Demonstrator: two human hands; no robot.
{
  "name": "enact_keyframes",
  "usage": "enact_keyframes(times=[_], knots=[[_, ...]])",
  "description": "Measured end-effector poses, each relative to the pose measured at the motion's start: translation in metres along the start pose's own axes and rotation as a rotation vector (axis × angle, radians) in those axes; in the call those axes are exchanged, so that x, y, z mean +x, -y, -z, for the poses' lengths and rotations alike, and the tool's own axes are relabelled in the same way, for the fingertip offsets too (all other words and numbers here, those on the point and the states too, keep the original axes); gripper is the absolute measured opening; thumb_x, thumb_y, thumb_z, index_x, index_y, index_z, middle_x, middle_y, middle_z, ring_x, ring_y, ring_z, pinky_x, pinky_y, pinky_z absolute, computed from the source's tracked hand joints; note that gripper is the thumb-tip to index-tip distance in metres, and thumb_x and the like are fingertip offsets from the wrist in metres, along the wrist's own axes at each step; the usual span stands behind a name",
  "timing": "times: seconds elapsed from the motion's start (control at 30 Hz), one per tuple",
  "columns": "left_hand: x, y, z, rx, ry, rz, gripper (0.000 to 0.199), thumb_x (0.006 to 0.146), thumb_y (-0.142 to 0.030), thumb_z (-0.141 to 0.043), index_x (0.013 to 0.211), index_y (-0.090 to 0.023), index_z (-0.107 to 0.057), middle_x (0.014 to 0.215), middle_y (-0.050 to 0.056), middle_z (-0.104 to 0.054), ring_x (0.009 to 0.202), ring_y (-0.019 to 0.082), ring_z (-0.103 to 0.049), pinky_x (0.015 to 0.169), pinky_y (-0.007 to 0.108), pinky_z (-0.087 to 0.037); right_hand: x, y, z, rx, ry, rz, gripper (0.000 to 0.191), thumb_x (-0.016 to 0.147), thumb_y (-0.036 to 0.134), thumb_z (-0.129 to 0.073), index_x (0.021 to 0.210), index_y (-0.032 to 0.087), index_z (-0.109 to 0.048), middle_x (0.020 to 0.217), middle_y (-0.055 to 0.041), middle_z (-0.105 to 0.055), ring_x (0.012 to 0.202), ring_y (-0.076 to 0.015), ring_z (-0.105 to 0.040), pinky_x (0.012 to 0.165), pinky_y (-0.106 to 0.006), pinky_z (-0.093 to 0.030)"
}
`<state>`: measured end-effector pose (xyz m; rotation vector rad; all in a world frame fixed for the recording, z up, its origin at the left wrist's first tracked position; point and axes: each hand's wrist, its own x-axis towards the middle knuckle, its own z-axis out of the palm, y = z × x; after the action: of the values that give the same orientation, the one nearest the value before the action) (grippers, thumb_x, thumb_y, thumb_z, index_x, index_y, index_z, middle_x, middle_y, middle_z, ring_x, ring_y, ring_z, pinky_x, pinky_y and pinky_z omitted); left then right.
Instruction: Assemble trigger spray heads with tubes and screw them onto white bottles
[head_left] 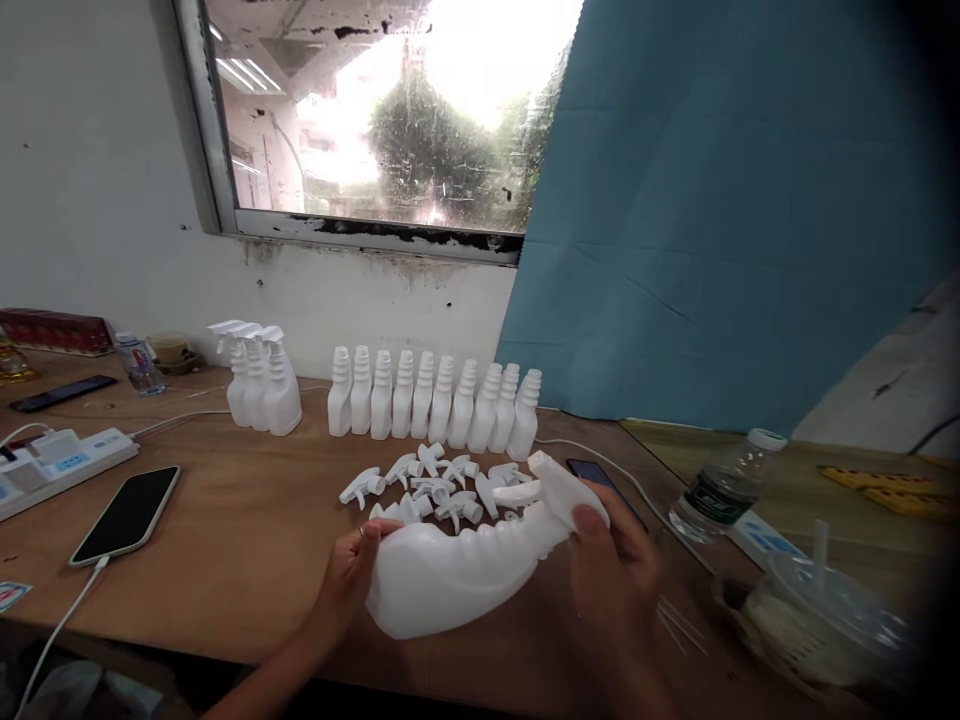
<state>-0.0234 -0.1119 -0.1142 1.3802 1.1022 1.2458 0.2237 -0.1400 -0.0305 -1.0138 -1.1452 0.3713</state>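
A white plastic spray bottle (450,580) lies tilted sideways between my hands, its neck pointing right. My left hand (352,570) is closed on the bottle's base end. At the neck, my right hand (619,560) grips a white trigger sprayer head (566,490), which sits on the bottle's mouth; whether it is threaded on I cannot tell. Behind the bottle lies a loose pile of white trigger sprayer heads (431,485). A row of several open-necked white bottles (401,400) stands upright by the wall. Left of them stand three bottles with sprayer heads fitted (270,395).
A charging phone (127,515) and a power strip (71,465) lie on the left. To the right stand a clear water bottle (727,490) and a lidded cup with a straw (817,620). Another phone (600,480) lies behind my right hand. Cables cross the table (255,560).
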Motion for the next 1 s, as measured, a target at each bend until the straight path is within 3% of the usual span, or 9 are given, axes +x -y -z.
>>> enact_keyframes(times=[0.17, 0.47, 0.53, 0.6, 0.73, 0.87, 1.0], knots=[[-0.01, 0.017, -0.017, -0.08, 0.308, -0.158, 0.074, 0.069, -0.078, -0.058, 0.108, -0.015, -0.061, 0.088, 0.007, -0.063, 0.076, 0.021, -0.056, 0.064, 0.025, -0.044, 0.006, 0.016, -0.026, 0.033, 0.05, 0.128, 0.014, 0.085, 0.036, -0.066, 0.082, 0.022, -0.068, 0.076, 0.0012, -0.063, 0.067, -0.0149, -0.056, 0.058, -0.023, -0.043], [-0.013, 0.028, -0.031, -0.121, 0.317, -0.114, 0.052, 0.085, -0.062, -0.054, 0.115, -0.019, -0.055, 0.103, 0.007, -0.062, 0.094, 0.024, -0.057, 0.081, 0.03, -0.045, 0.01, 0.023, -0.05, -0.011, 0.226, 0.256, 0.01, 0.089, 0.03, -0.061, 0.083, 0.024, -0.066, 0.078, 0.0021, -0.06, 0.072, -0.0134, -0.055, 0.066, -0.023, -0.042], [-0.013, 0.027, -0.03, -0.14, 0.32, -0.106, 0.05, 0.085, -0.06, -0.056, 0.115, -0.019, -0.054, 0.106, 0.007, -0.061, 0.097, 0.025, -0.058, 0.083, 0.03, -0.045, 0.008, 0.022, -0.054, 0.013, 0.27, 0.209, 0.011, 0.089, 0.032, -0.061, 0.086, 0.024, -0.067, 0.086, 0.0001, -0.063, 0.079, -0.0155, -0.058, 0.069, -0.024, -0.044], [-0.014, 0.026, -0.03, -0.148, 0.332, -0.1, 0.048, 0.085, -0.058, -0.057, 0.114, -0.02, -0.053, 0.108, 0.008, -0.061, 0.099, 0.025, -0.058, 0.084, 0.031, -0.046, 0.004, 0.022, -0.059, 0.112, 0.298, 0.07, 0.014, 0.089, 0.036, -0.06, 0.093, 0.024, -0.066, 0.088, -0.0013, -0.066, 0.079, -0.017, -0.061, 0.066, -0.025, -0.047], [-0.017, 0.024, -0.027, -0.171, 0.362, -0.088, 0.04, 0.088, -0.049, -0.059, 0.115, -0.021, -0.052, 0.115, 0.009, -0.061, 0.104, 0.025, -0.059, 0.087, 0.032, -0.046, -0.007, 0.021, -0.068, 0.397, 0.331, -0.21, 0.02, 0.087, 0.043, -0.062, 0.097, 0.026, -0.06, 0.07, 0.0012, -0.065, 0.06, -0.0165, -0.063, 0.051, -0.024, -0.047], [-0.009, -0.001, -0.022, -0.185, 0.353, -0.23, 0.044, 0.089, -0.043, -0.061, 0.127, -0.024, -0.049, 0.123, 0.01, -0.058, 0.112, 0.027, -0.056, 0.094, 0.036, -0.045, -0.012, 0.016, -0.069, 0.47, 0.354, -0.226, 0.022, 0.084, 0.044, -0.065, 0.093, 0.026, -0.057, 0.067, 0.0026, -0.065, 0.055, -0.0159, -0.063, 0.05, -0.025, -0.05], [0.012, -0.055, -0.018, -0.288, 0.24, -0.443, 0.049, 0.09, -0.05, -0.056, 0.133, -0.026, -0.047, 0.132, 0.012, -0.053, 0.12, 0.028, -0.051, 0.095, 0.037, -0.046, -0.012, 0.009, -0.071, 0.528, 0.43, -0.233, 0.023, 0.085, 0.045, -0.064, 0.095, 0.026, -0.055, 0.065, 0.0037, -0.063, 0.051, -0.015, -0.062, 0.049, -0.026, -0.051]])
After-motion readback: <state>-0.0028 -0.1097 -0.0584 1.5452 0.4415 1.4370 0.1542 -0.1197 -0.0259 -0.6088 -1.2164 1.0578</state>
